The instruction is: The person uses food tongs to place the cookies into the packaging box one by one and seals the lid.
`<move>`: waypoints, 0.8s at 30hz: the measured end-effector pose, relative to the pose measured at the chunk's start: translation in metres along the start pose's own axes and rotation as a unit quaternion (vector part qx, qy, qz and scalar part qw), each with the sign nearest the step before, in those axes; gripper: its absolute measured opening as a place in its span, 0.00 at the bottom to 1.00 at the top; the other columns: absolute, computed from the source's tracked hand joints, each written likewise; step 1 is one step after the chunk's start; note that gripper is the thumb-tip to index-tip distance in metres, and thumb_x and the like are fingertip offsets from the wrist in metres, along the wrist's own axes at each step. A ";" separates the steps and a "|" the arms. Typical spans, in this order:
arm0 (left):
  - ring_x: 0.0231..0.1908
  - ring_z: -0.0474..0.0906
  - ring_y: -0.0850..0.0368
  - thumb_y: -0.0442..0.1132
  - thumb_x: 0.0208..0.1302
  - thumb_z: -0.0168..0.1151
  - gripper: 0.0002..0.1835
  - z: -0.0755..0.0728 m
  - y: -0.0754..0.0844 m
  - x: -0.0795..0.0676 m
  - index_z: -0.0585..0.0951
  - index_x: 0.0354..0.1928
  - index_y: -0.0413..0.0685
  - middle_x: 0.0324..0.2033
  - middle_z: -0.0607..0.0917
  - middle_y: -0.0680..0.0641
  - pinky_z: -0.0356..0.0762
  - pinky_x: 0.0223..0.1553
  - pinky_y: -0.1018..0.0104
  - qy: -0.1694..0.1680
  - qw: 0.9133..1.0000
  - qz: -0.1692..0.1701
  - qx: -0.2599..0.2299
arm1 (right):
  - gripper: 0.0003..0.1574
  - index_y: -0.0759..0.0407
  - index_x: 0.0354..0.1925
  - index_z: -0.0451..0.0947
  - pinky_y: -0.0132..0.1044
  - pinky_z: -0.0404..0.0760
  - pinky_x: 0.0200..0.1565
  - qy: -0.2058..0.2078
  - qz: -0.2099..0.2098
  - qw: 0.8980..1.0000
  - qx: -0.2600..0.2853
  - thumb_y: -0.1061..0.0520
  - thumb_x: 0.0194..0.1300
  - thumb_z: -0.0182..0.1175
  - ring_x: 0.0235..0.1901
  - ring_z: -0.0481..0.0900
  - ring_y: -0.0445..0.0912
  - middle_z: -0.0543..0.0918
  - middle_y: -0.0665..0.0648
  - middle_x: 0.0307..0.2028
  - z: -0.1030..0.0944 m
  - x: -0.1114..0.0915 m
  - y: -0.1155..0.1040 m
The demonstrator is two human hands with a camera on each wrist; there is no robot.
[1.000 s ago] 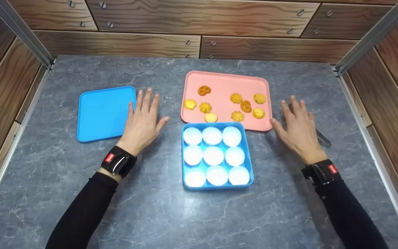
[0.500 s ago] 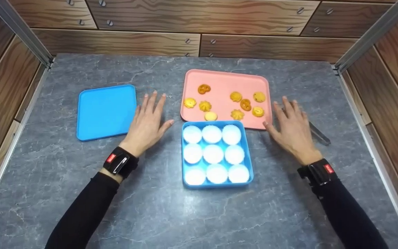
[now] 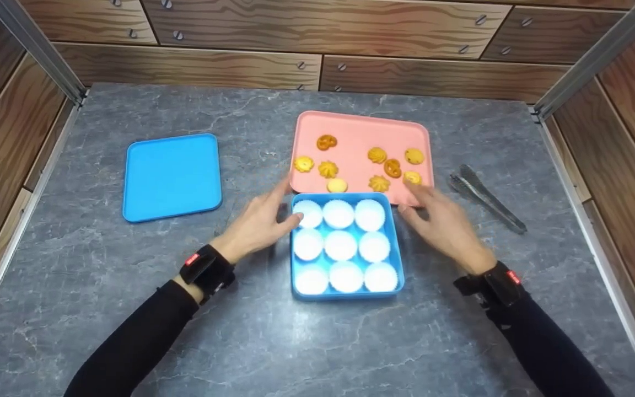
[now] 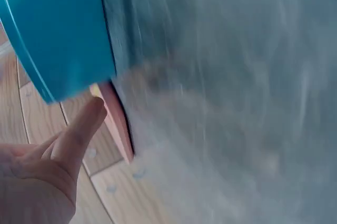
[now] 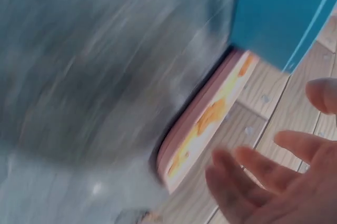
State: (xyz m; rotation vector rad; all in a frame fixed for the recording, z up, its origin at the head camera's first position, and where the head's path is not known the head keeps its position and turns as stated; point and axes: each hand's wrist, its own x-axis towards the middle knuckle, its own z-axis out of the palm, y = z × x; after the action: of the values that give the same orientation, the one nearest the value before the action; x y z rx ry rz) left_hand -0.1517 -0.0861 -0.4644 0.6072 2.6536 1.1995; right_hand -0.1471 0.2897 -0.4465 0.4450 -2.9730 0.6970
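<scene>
A blue square box (image 3: 345, 298) holds several white paper baking cups (image 3: 340, 246) in rows. Behind it lies a pink tray (image 3: 359, 128) with several cookies (image 3: 377, 155) and pretzels (image 3: 327, 142). My left hand (image 3: 257, 223) is at the box's upper left side, its thumb by the rim; the head view does not settle whether it touches. Fingers extended, my right hand (image 3: 444, 226) hovers near the box's right back corner and the tray's front edge. In the right wrist view, the fingers (image 5: 303, 147) are loosely bent around nothing, apart from the box wall (image 5: 279, 18).
To the left lies a flat blue square tray or lid (image 3: 171, 176). Metal tongs (image 3: 488, 199) rest on the grey marbled table (image 3: 229, 347) right of the pink tray. Wood-patterned panels (image 3: 185, 66) and metal posts (image 3: 598, 58) border the table.
Both hands have moved inward toward the blue box, the left from beside the flat blue piece, the right from over the tongs, which are now uncovered. The objects have stayed put.
</scene>
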 end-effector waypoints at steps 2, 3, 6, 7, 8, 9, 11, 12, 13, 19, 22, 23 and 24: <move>0.62 0.78 0.46 0.50 0.71 0.62 0.47 0.002 0.002 -0.001 0.51 0.83 0.47 0.72 0.72 0.40 0.81 0.65 0.50 -0.011 1.000 -0.002 -0.022 | 0.37 0.56 0.75 0.68 0.57 0.86 0.52 -0.015 0.012 0.999 0.027 0.42 0.77 0.59 0.50 0.83 0.59 0.84 0.66 0.57 0.003 -0.002 -0.007; 0.61 0.79 0.48 0.48 0.69 0.63 0.47 0.003 0.003 -0.002 0.52 0.83 0.47 0.72 0.73 0.41 0.82 0.62 0.52 -0.015 0.999 -0.005 -0.028 | 0.37 0.56 0.75 0.69 0.52 0.87 0.46 -0.021 0.017 0.999 0.035 0.42 0.77 0.59 0.45 0.84 0.56 0.86 0.64 0.52 0.004 -0.003 -0.010; 0.59 0.80 0.49 0.45 0.65 0.63 0.46 0.005 0.004 -0.002 0.54 0.82 0.47 0.73 0.72 0.42 0.84 0.57 0.58 -0.014 0.999 -0.011 -0.048 | 0.34 0.57 0.73 0.72 0.40 0.83 0.30 -0.032 0.010 0.998 0.052 0.44 0.76 0.60 0.32 0.82 0.48 0.88 0.59 0.42 0.008 -0.003 -0.016; 0.59 0.81 0.48 0.44 0.65 0.63 0.46 0.006 0.004 -0.001 0.55 0.82 0.46 0.73 0.72 0.42 0.86 0.56 0.60 -0.011 0.998 -0.011 -0.057 | 0.33 0.58 0.72 0.73 0.38 0.82 0.28 -0.032 0.003 0.998 0.056 0.47 0.75 0.62 0.31 0.81 0.46 0.88 0.59 0.43 0.009 -0.003 -0.018; 0.60 0.81 0.47 0.42 0.64 0.64 0.46 0.006 0.004 -0.001 0.56 0.82 0.45 0.73 0.71 0.42 0.86 0.56 0.62 -0.009 0.998 -0.013 -0.068 | 0.32 0.58 0.71 0.74 0.35 0.80 0.26 -0.030 -0.004 0.998 0.057 0.49 0.74 0.63 0.29 0.79 0.45 0.87 0.58 0.43 0.010 -0.002 -0.020; 0.61 0.80 0.45 0.41 0.64 0.64 0.45 0.007 0.003 -0.001 0.57 0.81 0.45 0.73 0.71 0.41 0.87 0.55 0.63 -0.007 0.997 -0.015 -0.079 | 0.31 0.59 0.71 0.75 0.34 0.78 0.24 -0.028 -0.011 0.998 0.059 0.52 0.73 0.64 0.27 0.78 0.44 0.87 0.58 0.44 0.011 -0.002 -0.021; 0.62 0.80 0.42 0.38 0.64 0.65 0.44 0.009 0.002 0.001 0.58 0.80 0.43 0.73 0.71 0.39 0.87 0.56 0.66 -0.002 0.995 -0.015 -0.101 | 0.31 0.59 0.69 0.76 0.32 0.76 0.22 -0.023 -0.021 0.998 0.057 0.57 0.71 0.65 0.25 0.76 0.42 0.86 0.58 0.46 0.011 0.000 -0.022; 0.62 0.80 0.42 0.38 0.64 0.65 0.43 0.011 0.002 0.001 0.60 0.80 0.42 0.73 0.71 0.38 0.86 0.56 0.67 0.001 0.994 -0.015 -0.110 | 0.30 0.58 0.69 0.77 0.31 0.75 0.22 -0.020 -0.024 0.998 0.055 0.58 0.70 0.65 0.24 0.75 0.42 0.86 0.58 0.45 0.011 0.000 -0.022; 0.62 0.79 0.41 0.37 0.64 0.65 0.42 0.012 0.002 0.002 0.61 0.79 0.40 0.72 0.71 0.37 0.86 0.56 0.68 0.004 0.993 -0.014 -0.117 | 0.30 0.58 0.68 0.77 0.31 0.74 0.22 -0.018 -0.023 0.998 0.052 0.60 0.69 0.65 0.24 0.74 0.42 0.86 0.57 0.42 0.011 0.001 -0.022; 0.61 0.81 0.44 0.38 0.65 0.68 0.37 0.019 0.001 0.005 0.68 0.75 0.36 0.70 0.74 0.37 0.85 0.60 0.62 0.018 0.991 -0.015 -0.132 | 0.30 0.62 0.68 0.77 0.31 0.69 0.20 -0.021 -0.008 0.999 0.043 0.62 0.69 0.64 0.21 0.71 0.43 0.77 0.52 0.24 0.009 -0.003 -0.019; 0.61 0.81 0.47 0.40 0.66 0.69 0.35 0.024 0.003 0.006 0.71 0.73 0.36 0.68 0.76 0.38 0.82 0.63 0.59 0.023 0.989 -0.026 -0.141 | 0.29 0.64 0.68 0.77 0.30 0.68 0.20 -0.021 0.006 0.999 0.043 0.60 0.70 0.63 0.20 0.71 0.42 0.78 0.51 0.23 0.007 -0.007 -0.014; 0.61 0.81 0.47 0.40 0.66 0.69 0.35 0.025 0.003 0.007 0.71 0.72 0.37 0.68 0.77 0.39 0.82 0.64 0.59 0.025 0.988 -0.032 -0.146 | 0.29 0.64 0.67 0.77 0.30 0.69 0.20 -0.021 0.009 0.999 0.045 0.60 0.70 0.63 0.20 0.71 0.42 0.79 0.51 0.23 0.007 -0.008 -0.013; 0.62 0.80 0.48 0.40 0.66 0.69 0.34 0.026 0.004 0.008 0.72 0.72 0.38 0.67 0.77 0.39 0.82 0.64 0.60 0.027 0.988 -0.036 -0.150 | 0.29 0.65 0.67 0.77 0.30 0.70 0.20 -0.019 0.013 0.999 0.046 0.59 0.70 0.63 0.20 0.72 0.42 0.80 0.51 0.23 0.006 -0.008 -0.011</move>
State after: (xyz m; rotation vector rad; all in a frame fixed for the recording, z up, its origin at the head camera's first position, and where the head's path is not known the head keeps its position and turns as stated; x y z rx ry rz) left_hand -0.1498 -0.0621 -0.4787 0.4286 2.4397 1.5715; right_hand -0.1361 0.2795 -0.4483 0.4315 -2.9966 0.8394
